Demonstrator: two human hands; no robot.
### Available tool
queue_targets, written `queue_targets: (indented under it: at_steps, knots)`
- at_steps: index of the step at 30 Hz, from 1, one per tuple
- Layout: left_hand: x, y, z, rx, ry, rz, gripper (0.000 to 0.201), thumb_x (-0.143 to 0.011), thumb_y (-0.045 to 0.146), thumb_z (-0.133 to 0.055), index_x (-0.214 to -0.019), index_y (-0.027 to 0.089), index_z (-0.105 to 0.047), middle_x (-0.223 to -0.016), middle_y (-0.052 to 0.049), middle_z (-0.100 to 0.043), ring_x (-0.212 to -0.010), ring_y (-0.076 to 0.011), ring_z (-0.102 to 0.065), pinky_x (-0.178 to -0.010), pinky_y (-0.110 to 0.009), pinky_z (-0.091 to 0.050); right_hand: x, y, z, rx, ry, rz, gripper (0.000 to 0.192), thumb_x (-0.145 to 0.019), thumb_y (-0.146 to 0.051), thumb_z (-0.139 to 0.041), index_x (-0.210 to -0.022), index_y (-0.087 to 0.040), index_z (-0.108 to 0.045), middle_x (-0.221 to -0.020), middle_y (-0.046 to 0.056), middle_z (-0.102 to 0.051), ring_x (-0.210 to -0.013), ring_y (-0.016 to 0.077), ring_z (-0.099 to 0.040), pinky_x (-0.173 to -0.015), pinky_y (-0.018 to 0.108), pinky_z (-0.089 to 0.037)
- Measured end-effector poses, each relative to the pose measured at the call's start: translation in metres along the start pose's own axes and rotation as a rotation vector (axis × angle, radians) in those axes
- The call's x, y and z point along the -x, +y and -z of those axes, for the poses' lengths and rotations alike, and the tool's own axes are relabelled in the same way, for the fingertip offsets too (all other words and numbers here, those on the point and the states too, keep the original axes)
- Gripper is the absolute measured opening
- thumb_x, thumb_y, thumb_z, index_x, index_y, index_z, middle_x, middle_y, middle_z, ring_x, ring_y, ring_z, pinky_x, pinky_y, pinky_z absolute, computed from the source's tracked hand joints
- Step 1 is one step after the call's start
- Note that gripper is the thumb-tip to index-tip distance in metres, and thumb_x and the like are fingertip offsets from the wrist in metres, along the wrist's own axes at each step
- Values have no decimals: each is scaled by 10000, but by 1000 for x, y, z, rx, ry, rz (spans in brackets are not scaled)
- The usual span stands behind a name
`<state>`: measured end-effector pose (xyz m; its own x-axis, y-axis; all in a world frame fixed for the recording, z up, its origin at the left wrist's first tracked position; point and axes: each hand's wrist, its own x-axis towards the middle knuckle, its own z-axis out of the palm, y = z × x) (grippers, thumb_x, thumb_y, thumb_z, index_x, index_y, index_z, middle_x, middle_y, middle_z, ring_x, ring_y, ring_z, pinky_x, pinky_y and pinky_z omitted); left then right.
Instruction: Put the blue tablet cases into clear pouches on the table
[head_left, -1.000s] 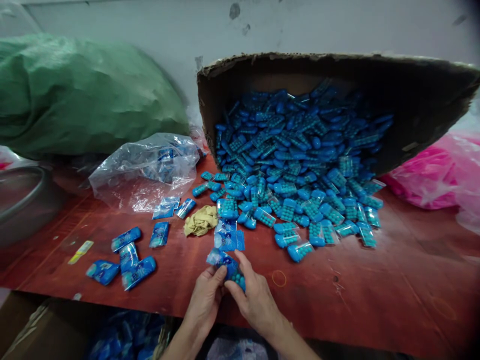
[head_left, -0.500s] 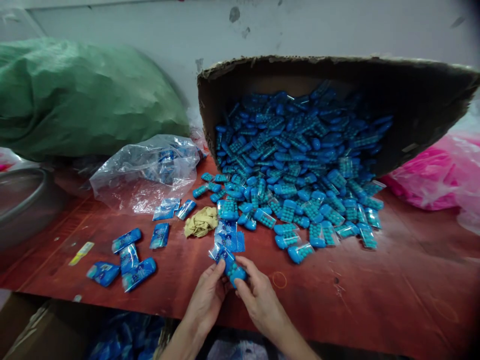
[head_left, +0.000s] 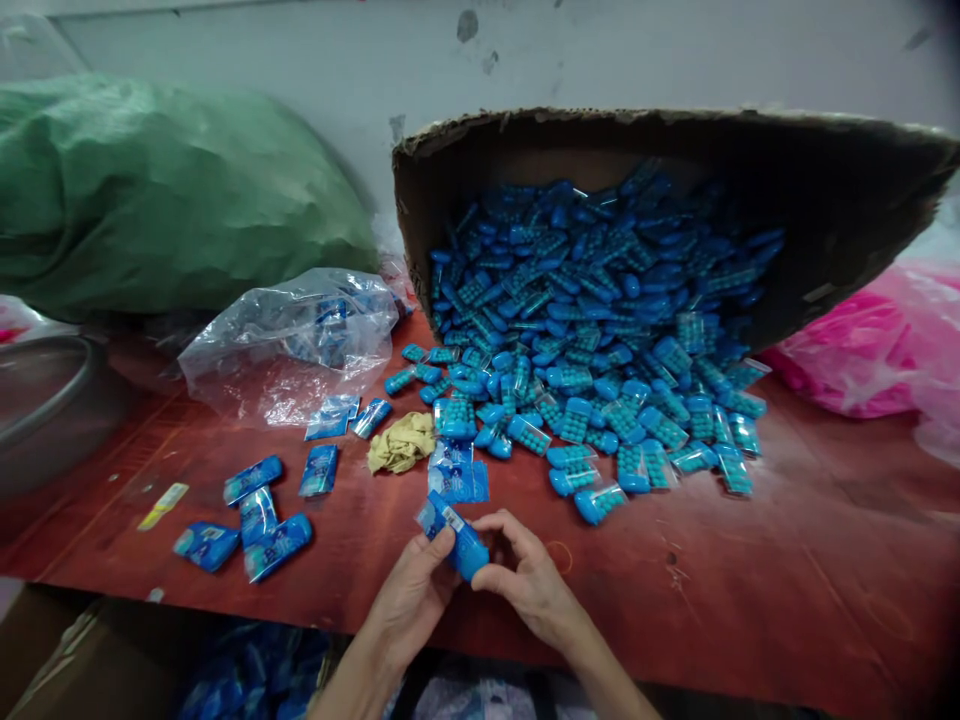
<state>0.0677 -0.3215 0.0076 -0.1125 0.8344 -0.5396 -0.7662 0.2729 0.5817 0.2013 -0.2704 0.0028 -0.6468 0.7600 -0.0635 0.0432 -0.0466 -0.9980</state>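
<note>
Blue candy case sits pinched between both your hands: your left hand clamps its near end, your right hand closes on its far end, just above the red tabletop. Beyond lies a flat blue packet, then the tipped cardboard box spilling blue cases.

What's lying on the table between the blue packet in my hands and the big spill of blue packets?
In the head view, a small stack of flat blue sachets lies between the held blue packet and the pile.
</note>
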Motion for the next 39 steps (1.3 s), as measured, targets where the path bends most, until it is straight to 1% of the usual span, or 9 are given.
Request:
queue_targets:
  at_steps: [4, 7, 13, 17, 23, 26, 33, 36, 39]
  knots:
    - [4, -3, 2, -2, -70, 57, 210, -668, 269, -654, -838, 147, -670, -728, -61, -683, -737, -185, -623, -731, -295, -446, -2, 10, 6, -1, 8, -13, 621, -622, -209, -710, -1183, -315, -467, -968, -18, -488, -830, 145, -488, -778, 272, -423]
    - [4, -3, 3, -23, -124, 100, 224, -677, 255, -647, -871, 144, -667, -750, -83, -692, -793, -216, -630, -751, -316, -446, -3, 9, 12, -10, -72, -39, 705, -607, -229, -724, -1238, -323, -422, -988, -14, -502, -841, 150, -507, -778, 282, -434]
    - [2, -9, 6, -36, -170, 104, 187, -689, 236, -636, -845, 141, -673, -781, -81, -695, -779, -201, -633, -761, -304, -446, -5, 0, 20, 187, -143, 0, 586, -609, -273, -725, -1159, -311, -527, -974, -5, -579, -856, 182, -535, -782, 291, -425]
    - [4, -23, 3, 30, -90, 65, 138, -702, 255, -625, -776, 150, -674, -733, -42, -688, -715, -153, -624, -746, -269, -451, -3, 0, 15, 306, -76, 15, 439, -677, -234, -657, -1103, -291, -569, -869, -21, -607, -721, 145, -542, -672, 242, -435]
    - [6, -33, -6, 74, 16, 20, 228, -699, 349, -612, -764, 137, -666, -723, -50, -679, -712, -164, -619, -748, -303, -471, -4, 7, 8, 340, -42, 72, 417, -734, -258, -602, -1146, -260, -539, -909, 8, -625, -785, 168, -560, -768, 277, -429]
    - [7, -14, -1, 101, 113, -40, 194, -725, 314, -589, -792, 145, -656, -708, -43, -680, -691, -168, -628, -728, -322, -491, -3, 10, 7, 341, -63, 61, 489, -743, -301, -602, -1212, -269, -468, -890, 0, -593, -695, 139, -537, -670, 249, -440]
    - [19, 72, 44, 376, 506, -349, 406, -850, 378, -308, -846, 94, -599, -784, -114, -675, -846, -215, -624, -730, -369, -514, -24, -3, 4, 586, -57, 122, 371, -818, -347, -506, -1177, -263, -468, -767, -18, -599, -698, 146, -560, -659, 242, -406]
    - [22, 80, 55, 350, 567, -327, 349, -852, 303, -316, -878, 82, -585, -648, -71, -650, -727, -184, -634, -708, -362, -516, -64, -15, -9, 836, -48, 173, 457, -790, -468, -500, -1189, -254, -439, -818, 23, -653, -750, 211, -602, -640, 281, -408]
    - [18, 71, 56, 171, 509, -347, 196, -804, 245, -433, -853, 131, -585, -499, 4, -588, -640, -166, -627, -698, -342, -505, -111, -19, -29, 1043, -47, 146, 520, -779, -480, -502, -1198, -184, -416, -885, 107, -672, -819, 265, -617, -640, 310, -422]
